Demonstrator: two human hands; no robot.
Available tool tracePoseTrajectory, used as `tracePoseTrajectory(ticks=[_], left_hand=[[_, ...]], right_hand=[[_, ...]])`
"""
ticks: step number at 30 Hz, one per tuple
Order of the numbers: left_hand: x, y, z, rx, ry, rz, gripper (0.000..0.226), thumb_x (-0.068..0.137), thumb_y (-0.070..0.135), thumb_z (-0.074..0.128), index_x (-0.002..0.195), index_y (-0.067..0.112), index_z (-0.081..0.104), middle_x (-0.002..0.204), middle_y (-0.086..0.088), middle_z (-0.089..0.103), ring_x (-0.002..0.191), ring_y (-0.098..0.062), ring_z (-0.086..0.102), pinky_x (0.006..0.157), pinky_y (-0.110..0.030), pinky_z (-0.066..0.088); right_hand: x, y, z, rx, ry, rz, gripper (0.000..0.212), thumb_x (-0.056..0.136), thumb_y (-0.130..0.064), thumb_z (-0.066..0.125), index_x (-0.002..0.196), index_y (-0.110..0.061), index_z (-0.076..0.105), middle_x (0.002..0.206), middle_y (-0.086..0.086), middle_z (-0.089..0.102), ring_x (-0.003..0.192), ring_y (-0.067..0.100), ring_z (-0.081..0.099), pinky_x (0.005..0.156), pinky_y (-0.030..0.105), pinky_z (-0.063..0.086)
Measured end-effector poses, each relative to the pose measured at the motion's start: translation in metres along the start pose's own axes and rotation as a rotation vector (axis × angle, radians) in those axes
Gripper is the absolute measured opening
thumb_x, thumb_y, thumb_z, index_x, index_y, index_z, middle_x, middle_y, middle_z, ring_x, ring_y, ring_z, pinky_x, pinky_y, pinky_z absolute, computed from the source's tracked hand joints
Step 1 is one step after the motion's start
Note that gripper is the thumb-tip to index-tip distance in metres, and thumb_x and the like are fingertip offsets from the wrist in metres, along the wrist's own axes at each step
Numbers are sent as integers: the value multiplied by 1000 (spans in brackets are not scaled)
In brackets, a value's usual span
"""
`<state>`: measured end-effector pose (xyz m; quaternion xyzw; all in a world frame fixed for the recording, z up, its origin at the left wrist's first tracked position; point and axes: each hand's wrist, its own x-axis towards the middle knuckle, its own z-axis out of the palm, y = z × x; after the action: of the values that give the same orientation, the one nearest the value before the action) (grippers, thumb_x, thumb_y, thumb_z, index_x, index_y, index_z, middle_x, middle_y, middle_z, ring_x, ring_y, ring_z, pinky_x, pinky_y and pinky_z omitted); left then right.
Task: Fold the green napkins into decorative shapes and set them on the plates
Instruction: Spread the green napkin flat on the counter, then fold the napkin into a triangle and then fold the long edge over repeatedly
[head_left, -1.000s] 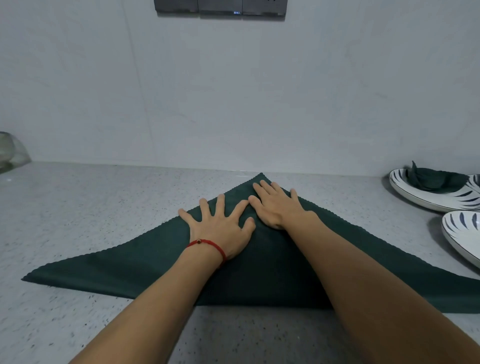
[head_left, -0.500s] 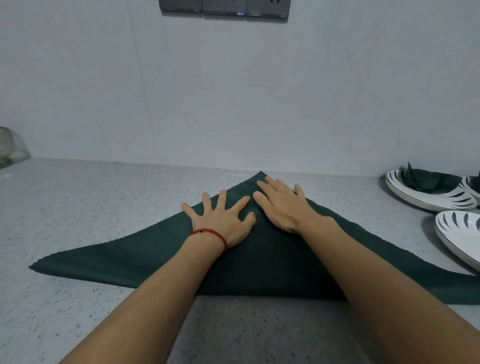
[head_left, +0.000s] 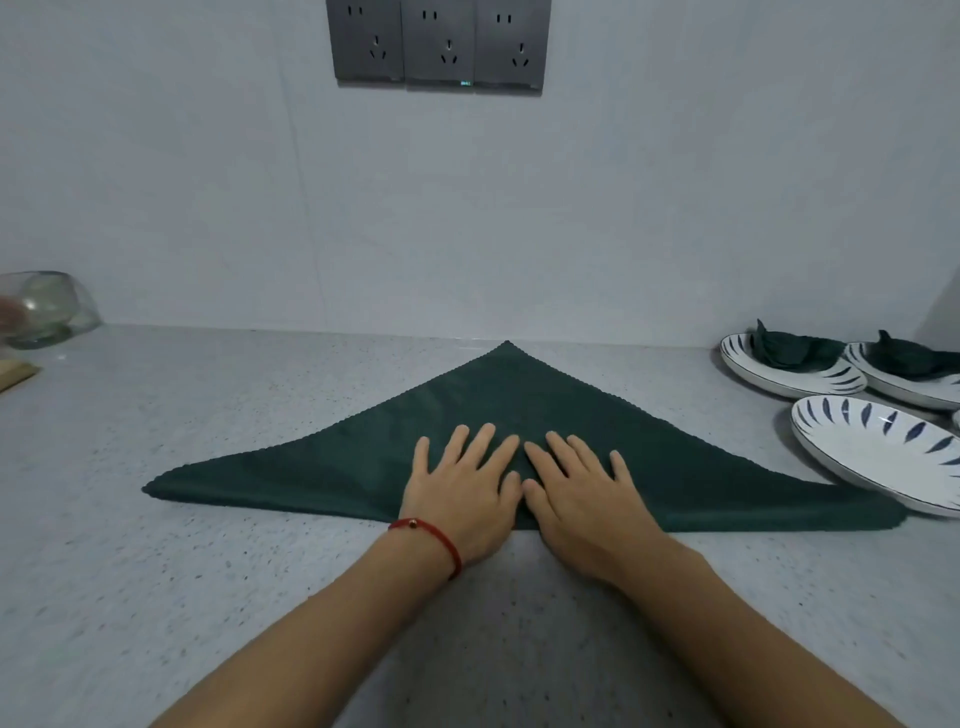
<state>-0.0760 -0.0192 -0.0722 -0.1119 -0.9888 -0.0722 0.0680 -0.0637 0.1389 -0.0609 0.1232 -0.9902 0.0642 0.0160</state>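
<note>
A dark green napkin (head_left: 322, 470) lies flat on the grey speckled counter, folded into a wide triangle with its tip toward the wall. My left hand (head_left: 462, 493), with a red cord at the wrist, and my right hand (head_left: 582, 493) press palm-down side by side on the napkin's near middle, fingers spread, gripping nothing. At the right stand two white plates with blue leaf marks, one (head_left: 779, 371) and another (head_left: 904, 387), each carrying a folded green napkin (head_left: 789, 348) (head_left: 914, 358). A third such plate (head_left: 878, 452) is bare; its rim overlaps the triangle's right corner.
A glass bowl (head_left: 47, 306) sits at the far left by the wall, beside the corner of a wooden board (head_left: 15, 371). A grey socket strip (head_left: 439, 47) is on the wall above. Bare counter (head_left: 156, 597) extends in front of the napkin.
Both hands have slid back toward me from near the napkin's tip to its near folded edge. The view has tilted up, showing the sockets and a second filled plate.
</note>
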Motion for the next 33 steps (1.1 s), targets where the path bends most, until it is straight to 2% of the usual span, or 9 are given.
tracePoseTrajectory(ticks=[2, 6, 11, 14, 20, 25, 28, 31, 33], left_hand=[[2, -3, 4, -28, -45, -23, 55, 103, 47, 16, 157, 40, 10, 167, 12, 5, 154, -15, 1, 122, -56, 1], [1, -2, 3, -36, -64, -28, 56, 103, 47, 16, 158, 39, 8, 167, 13, 1, 154, -15, -2, 122, -56, -2], [0, -2, -1, -50, -100, -47, 56, 102, 50, 14, 157, 42, 5, 167, 15, -2, 154, -14, -6, 122, -55, -5], [1, -5, -3, -51, -120, -55, 56, 102, 53, 12, 156, 46, 3, 167, 15, -4, 154, -15, -8, 122, -54, -7], [0, -8, -5, -45, -160, -60, 56, 101, 58, 10, 155, 49, 2, 167, 12, -6, 154, -17, -9, 122, -54, -8], [-12, -25, -7, 10, -132, -186, 66, 93, 72, 9, 154, 51, 0, 167, 9, -6, 154, -25, -8, 120, -61, -8], [-15, -25, -8, 15, -132, -195, 67, 91, 73, 8, 154, 52, -1, 168, 8, -6, 154, -26, -9, 119, -62, -6], [-16, -24, -8, 15, -121, -195, 66, 92, 73, 9, 154, 52, -1, 168, 8, -5, 154, -26, -9, 119, -62, -6], [-16, -25, -7, 21, -121, -193, 66, 92, 72, 9, 154, 52, -1, 168, 8, -5, 154, -26, -9, 119, -62, -6]], right_hand=[[2, 3, 8, -1, -26, 10, 58, 107, -49, 12, 161, -32, 4, 170, -7, -2, 156, 14, -5, 124, 54, 0], [3, 6, 10, 9, -16, 15, 58, 106, -51, 10, 161, -35, 1, 169, -9, -5, 155, 13, -8, 125, 53, -2], [1, 13, 5, 6, -67, 85, 65, 98, -68, 6, 158, -44, -5, 167, -15, -12, 155, 14, -13, 119, 66, -9], [-2, 38, -1, 11, -98, 166, 72, 92, -77, 4, 156, -48, -7, 167, -16, -15, 154, 13, -16, 117, 68, -10], [-11, 64, -6, 22, -113, 203, 72, 91, -78, 3, 157, -48, -7, 167, -17, -14, 154, 13, -15, 118, 66, -10], [-9, 66, -6, 9, -102, 163, 72, 92, -77, 3, 157, -47, -7, 167, -15, -14, 155, 14, -15, 119, 66, -9], [-7, 66, -5, 9, -105, 150, 72, 93, -76, 4, 157, -45, -6, 167, -15, -12, 155, 15, -13, 120, 65, -7], [-10, 65, -5, 17, -34, 140, 71, 96, -72, 6, 159, -42, -1, 168, -13, -6, 156, 15, -7, 121, 64, -5], [-16, 58, -6, -75, 129, 70, 68, 98, -68, 7, 160, -40, 9, 169, -10, 7, 156, 16, 8, 122, 62, 2]])
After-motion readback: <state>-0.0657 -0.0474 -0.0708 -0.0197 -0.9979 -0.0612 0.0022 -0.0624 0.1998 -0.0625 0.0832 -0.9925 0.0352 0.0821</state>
